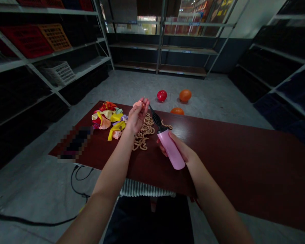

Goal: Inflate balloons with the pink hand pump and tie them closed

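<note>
My left hand is raised over the dark red table, its fingers pinched on a limp peach balloon. My right hand grips a pink hand pump whose black nozzle points up toward the balloon, its tip close beside it. Under the hands lies a heap of tan loop-shaped pieces. A pile of uninflated balloons in red, yellow, orange and pale colours lies to the left.
Three inflated balloons lie on the concrete floor past the table: red, orange, and another orange half hidden by the table edge. A blurred dark object sits at the table's left end. Metal shelving lines the walls. A black cable runs across the floor.
</note>
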The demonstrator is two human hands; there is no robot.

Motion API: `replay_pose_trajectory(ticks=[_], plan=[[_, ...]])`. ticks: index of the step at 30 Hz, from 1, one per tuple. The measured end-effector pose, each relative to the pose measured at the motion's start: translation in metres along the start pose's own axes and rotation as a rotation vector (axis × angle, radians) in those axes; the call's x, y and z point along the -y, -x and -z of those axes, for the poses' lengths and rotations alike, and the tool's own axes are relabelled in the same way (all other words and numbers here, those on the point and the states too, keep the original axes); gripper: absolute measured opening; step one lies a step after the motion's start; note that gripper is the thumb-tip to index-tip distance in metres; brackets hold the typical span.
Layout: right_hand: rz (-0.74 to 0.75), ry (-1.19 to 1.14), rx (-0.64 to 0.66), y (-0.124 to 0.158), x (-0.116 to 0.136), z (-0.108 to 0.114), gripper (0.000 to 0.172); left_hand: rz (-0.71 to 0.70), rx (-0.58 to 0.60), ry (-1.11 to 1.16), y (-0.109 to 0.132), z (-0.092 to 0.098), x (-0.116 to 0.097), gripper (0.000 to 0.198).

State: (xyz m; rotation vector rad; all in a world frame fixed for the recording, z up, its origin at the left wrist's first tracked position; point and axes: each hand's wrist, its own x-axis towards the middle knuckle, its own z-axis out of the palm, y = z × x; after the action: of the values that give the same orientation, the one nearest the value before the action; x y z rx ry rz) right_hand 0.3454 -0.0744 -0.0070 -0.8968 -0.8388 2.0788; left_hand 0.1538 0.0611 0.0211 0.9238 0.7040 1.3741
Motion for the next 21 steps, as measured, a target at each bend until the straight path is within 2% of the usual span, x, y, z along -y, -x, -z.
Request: replay_pose_trajectory(ticks=[4,9,16,21], plan=[[-0.027,0.062,0.060,0.002,-0.003,-0.008,0.060,0.040,-0.059,0.037,0.006,0.004,-0.003,0.032],[-0.043,0.087,0.031,0.003,-0.005,-0.015,0.059,0.031,0.008,0.006,0.012,0.002,-0.006,0.030],[-0.029,0.010,-0.015,0.004,-0.003,-0.010,0.057,0.034,0.035,-0.045,0.016,-0.002,-0.008,0.032],[-0.035,0.012,0.002,0.005,-0.004,-0.009,0.056,0.016,0.003,-0.066,0.013,0.001,-0.003,0.033]])
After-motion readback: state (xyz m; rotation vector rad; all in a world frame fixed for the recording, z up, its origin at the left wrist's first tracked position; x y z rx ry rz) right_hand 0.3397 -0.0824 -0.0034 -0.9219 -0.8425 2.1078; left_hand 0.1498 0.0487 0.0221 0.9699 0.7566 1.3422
